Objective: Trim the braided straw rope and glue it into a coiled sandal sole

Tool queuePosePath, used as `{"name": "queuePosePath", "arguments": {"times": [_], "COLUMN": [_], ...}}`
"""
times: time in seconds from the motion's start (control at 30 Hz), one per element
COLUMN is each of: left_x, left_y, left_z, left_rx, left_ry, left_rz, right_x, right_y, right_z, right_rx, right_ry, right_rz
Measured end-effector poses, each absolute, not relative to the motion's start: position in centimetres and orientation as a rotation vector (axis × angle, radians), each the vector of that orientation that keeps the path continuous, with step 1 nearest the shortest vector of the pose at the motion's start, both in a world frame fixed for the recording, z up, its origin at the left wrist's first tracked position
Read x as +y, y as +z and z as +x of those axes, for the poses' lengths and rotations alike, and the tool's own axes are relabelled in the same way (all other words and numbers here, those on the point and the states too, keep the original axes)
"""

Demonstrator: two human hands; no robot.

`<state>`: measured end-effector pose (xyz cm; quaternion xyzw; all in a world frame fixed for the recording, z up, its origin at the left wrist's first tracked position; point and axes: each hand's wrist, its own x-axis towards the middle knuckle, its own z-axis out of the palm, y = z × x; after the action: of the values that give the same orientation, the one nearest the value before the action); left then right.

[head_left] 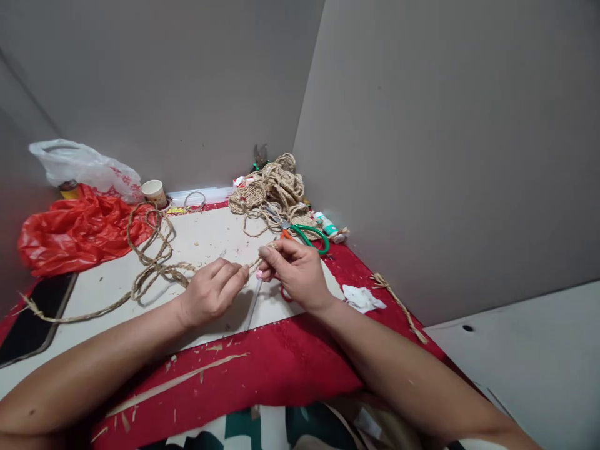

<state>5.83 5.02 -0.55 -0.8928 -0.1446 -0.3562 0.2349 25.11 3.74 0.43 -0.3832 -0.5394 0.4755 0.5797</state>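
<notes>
A length of braided straw cord (254, 265) stretches between my two hands above a white board (197, 234). My left hand (215, 289) is closed round the cord, its fingers curled with the back of the hand up. Close by on the right, my right hand (296, 270) pinches the cord between thumb and fingers. The rest of the cord runs out left of my left hand in loose loops (152, 275), ending in a frayed tip over a dark phone-like slab. Just beyond my right hand lie green-handled scissors (310, 236). Something small and pink shows at my right fingers.
A heap of coiled straw cord (276, 187) sits at the back by the wall corner. Red plastic bag (75, 231), white plastic bag (84, 162) and paper cup (154, 192) stand at the back left. Crumpled tissue (363, 299) and a knotted cord piece (402, 306) lie right.
</notes>
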Motion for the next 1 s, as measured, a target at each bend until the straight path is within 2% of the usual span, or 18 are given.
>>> {"name": "queuePosePath", "arguments": {"times": [0.3,0.4,0.57,0.67,0.9,1.0], "left_x": [2.4,1.6,1.4,1.6,2.2,2.5], "left_y": [-0.3,0.8,3.3,3.7,2.8,3.2], "left_z": [5.2,5.3,6.2,7.0,7.2,6.8], "left_rx": [-0.717,-0.967,-1.751,-2.045,-2.342,-2.342], "left_ry": [-1.13,-1.153,-1.536,-1.657,-2.127,-2.145], "left_rz": [-2.549,-2.746,-3.028,-3.138,-2.905,-2.855], "right_x": [3.6,3.7,3.6,3.5,4.2,4.5], "right_y": [0.4,0.5,0.5,0.5,2.2,3.1], "right_z": [25.0,25.2,25.2,25.0,26.5,28.0], "right_rx": [-1.365,-1.329,-1.426,-1.448,-1.461,-1.531], "right_ry": [1.016,1.027,1.013,1.046,1.369,1.425], "right_rz": [-0.797,-0.804,-0.734,-0.689,-0.838,-0.969]}}
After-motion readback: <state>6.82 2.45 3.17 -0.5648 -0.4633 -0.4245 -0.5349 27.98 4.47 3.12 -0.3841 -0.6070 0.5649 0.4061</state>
